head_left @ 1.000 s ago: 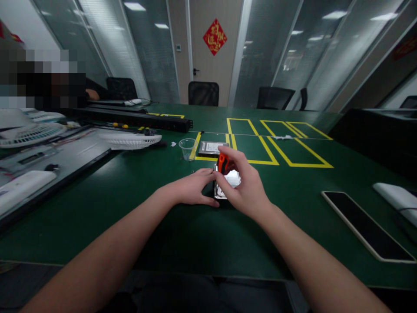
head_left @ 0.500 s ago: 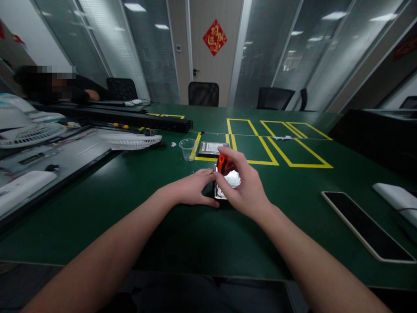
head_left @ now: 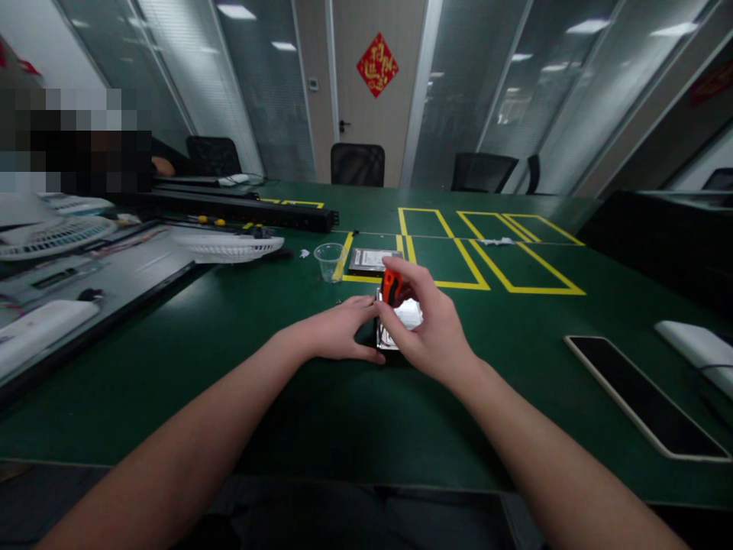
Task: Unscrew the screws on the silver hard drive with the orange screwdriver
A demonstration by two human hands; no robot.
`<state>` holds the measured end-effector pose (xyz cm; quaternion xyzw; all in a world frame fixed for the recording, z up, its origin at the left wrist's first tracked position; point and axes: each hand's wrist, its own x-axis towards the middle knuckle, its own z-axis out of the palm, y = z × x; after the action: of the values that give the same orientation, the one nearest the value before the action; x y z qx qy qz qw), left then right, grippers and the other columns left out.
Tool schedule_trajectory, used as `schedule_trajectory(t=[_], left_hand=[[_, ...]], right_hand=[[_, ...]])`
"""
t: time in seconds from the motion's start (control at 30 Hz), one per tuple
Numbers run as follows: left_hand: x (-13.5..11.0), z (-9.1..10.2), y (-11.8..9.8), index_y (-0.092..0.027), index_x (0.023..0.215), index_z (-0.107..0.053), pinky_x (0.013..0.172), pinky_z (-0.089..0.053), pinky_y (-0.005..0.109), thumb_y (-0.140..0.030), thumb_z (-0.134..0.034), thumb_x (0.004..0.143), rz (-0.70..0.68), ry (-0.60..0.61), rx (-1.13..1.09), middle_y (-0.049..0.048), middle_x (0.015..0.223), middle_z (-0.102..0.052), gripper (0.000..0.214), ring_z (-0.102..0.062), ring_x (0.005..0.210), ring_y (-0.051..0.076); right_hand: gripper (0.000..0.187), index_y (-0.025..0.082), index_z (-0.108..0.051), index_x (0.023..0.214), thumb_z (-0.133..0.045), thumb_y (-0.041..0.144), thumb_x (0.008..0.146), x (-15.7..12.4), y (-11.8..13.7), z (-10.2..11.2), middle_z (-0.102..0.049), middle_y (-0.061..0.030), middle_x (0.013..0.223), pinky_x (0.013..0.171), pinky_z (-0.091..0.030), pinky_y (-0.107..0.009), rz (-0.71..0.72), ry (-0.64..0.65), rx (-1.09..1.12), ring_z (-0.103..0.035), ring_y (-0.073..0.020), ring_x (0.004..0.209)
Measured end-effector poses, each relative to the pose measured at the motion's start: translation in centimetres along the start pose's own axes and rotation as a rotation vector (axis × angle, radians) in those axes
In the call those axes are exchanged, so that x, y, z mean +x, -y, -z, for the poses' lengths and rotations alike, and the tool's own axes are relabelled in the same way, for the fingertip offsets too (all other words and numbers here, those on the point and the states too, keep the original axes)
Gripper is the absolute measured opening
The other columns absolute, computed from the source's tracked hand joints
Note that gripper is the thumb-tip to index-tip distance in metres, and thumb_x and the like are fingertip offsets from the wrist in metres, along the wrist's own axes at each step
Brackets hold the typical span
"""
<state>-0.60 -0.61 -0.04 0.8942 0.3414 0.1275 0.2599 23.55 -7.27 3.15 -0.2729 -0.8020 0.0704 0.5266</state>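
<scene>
A shiny silver hard drive (head_left: 408,314) lies on the green table in front of me, partly covered by my hands. My left hand (head_left: 343,330) grips its left side, thumb at the near edge and fingers toward the far end. In my right hand (head_left: 436,327) is an orange and black screwdriver (head_left: 391,287), held upright over the drive's far left part; its tip is hidden. Just beyond lies a second hard drive (head_left: 368,260) with a white label, inside a yellow tape outline. A clear plastic cup (head_left: 330,264) stands left of that drive.
On the left are a large grey panel (head_left: 137,263), white fan-like parts (head_left: 229,246) and a long black bar (head_left: 240,210). A phone (head_left: 644,397) and a white device (head_left: 695,351) lie at right. Yellow tape outlines (head_left: 544,291) mark the table. Another person sits at far left.
My hands, the screwdriver and the hard drive look almost unchanged. At far left, the blurred patch over the other person has grown larger.
</scene>
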Motion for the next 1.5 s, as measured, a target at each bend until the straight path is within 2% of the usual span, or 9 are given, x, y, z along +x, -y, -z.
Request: schedule_trajectory(t=[0.3, 0.53, 0.67, 0.77, 1.03, 1.23, 1.5], left_hand=[[-0.1, 0.11, -0.12, -0.027, 0.181, -0.073, 0.153, -0.05, 0.072, -0.069, -0.109, 0.095, 0.004, 0.008, 0.013, 0.0216, 0.191, -0.069, 0.102, -0.06, 0.184, 0.054], [-0.07, 0.23, -0.35, -0.026, 0.181, -0.073, 0.155, -0.048, 0.071, -0.069, -0.11, 0.095, 0.011, 0.01, 0.016, 0.0216, 0.194, -0.067, 0.103, -0.058, 0.186, 0.054], [-0.05, 0.24, -0.36, -0.026, 0.177, -0.076, 0.153, -0.052, 0.072, -0.068, -0.11, 0.094, -0.002, 0.008, 0.012, 0.0218, 0.188, -0.072, 0.099, -0.062, 0.181, 0.054], [-0.05, 0.09, -0.1, -0.028, 0.178, -0.076, 0.152, -0.052, 0.074, -0.069, -0.109, 0.094, -0.003, -0.001, 0.007, 0.0216, 0.191, -0.07, 0.1, -0.06, 0.183, 0.055], [0.01, -0.08, 0.09, -0.028, 0.178, -0.077, 0.152, -0.052, 0.071, -0.069, -0.11, 0.094, -0.021, -0.012, 0.012, 0.0204, 0.188, -0.073, 0.099, -0.062, 0.182, 0.053], [-0.07, 0.17, -0.37, -0.027, 0.174, -0.078, 0.151, -0.054, 0.07, -0.068, -0.111, 0.093, 0.007, -0.004, -0.001, 0.0203, 0.185, -0.074, 0.097, -0.063, 0.181, 0.054], [0.03, 0.35, -0.77, -0.029, 0.172, -0.079, 0.148, -0.057, 0.071, -0.068, -0.111, 0.092, 0.02, 0.004, -0.002, 0.0183, 0.177, -0.077, 0.095, -0.066, 0.175, 0.056]], right_hand=[[0.058, 0.03, -0.066, 0.177, -0.074, 0.018, 0.122, 0.01, -0.03, 0.02, -0.088, -0.0139, 0.161, 0.108, -0.081, -0.048, 0.037, -0.025, 0.001, -0.092, -0.0321, 0.134], [0.061, 0.031, -0.067, 0.18, -0.074, 0.021, 0.12, 0.02, 0.05, 0.08, -0.088, -0.0142, 0.16, 0.112, -0.081, -0.055, -0.018, 0.009, -0.022, -0.092, -0.0346, 0.132], [0.058, 0.03, -0.067, 0.178, -0.073, 0.021, 0.121, 0.05, 0.18, 0.08, -0.088, -0.0144, 0.161, 0.112, -0.081, -0.053, -0.008, -0.002, -0.004, -0.092, -0.0337, 0.132], [0.059, 0.03, -0.067, 0.178, -0.072, 0.021, 0.121, 0.07, 0.24, 0.12, -0.088, -0.0144, 0.161, 0.112, -0.081, -0.054, -0.017, 0.006, -0.004, -0.092, -0.0338, 0.132], [0.061, 0.031, -0.066, 0.181, -0.073, 0.023, 0.121, 0.04, 0.27, 0.25, -0.087, -0.0147, 0.16, 0.114, -0.08, -0.057, -0.042, 0.028, -0.006, -0.091, -0.035, 0.131], [0.059, 0.03, -0.065, 0.18, -0.071, 0.02, 0.122, 0.11, 0.32, 0.23, -0.087, -0.0147, 0.162, 0.107, -0.081, -0.05, 0.001, 0.018, 0.022, -0.091, -0.0324, 0.131], [0.064, 0.031, -0.068, 0.179, -0.074, 0.021, 0.116, -0.03, 0.27, 0.34, -0.088, -0.0131, 0.156, 0.109, -0.081, -0.054, -0.046, 0.035, 0.007, -0.09, -0.0324, 0.123]])
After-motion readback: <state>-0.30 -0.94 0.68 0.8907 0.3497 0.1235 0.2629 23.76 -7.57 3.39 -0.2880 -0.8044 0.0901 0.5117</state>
